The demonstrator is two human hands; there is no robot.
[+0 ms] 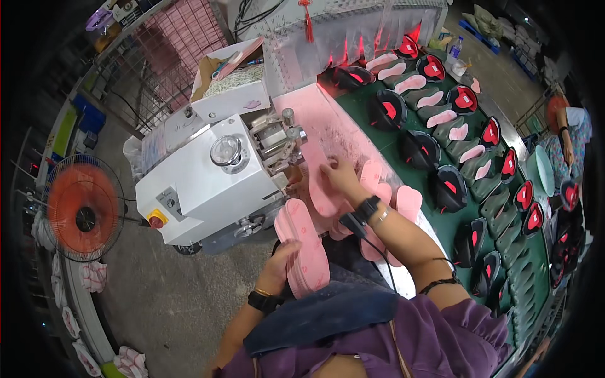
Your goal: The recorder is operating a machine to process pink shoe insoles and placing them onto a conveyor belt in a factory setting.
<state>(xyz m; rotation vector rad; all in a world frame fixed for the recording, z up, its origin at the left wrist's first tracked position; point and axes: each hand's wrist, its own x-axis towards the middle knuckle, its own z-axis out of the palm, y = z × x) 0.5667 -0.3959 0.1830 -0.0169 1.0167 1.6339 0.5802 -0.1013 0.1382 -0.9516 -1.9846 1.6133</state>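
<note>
My left hand (276,266) is closed around a stack of pink insoles (304,247), held upright in front of my lap. With my right hand (342,177) I grip the edge of a single pink insole (320,184). The far end of that insole reaches the metal working head (277,145) of a white machine (200,183). Whether the insole is inside the rollers, I cannot tell. More pink insoles (408,203) lie in piles to the right of my right hand, partly hidden by my forearm.
A green conveyor (416,252) on the right carries black-and-red shoe uppers (421,150) and pink insoles on grey-green forms. A box of trimmings (233,82) stands behind the machine. An orange fan (84,211) is at left. Another person (570,138) is at far right.
</note>
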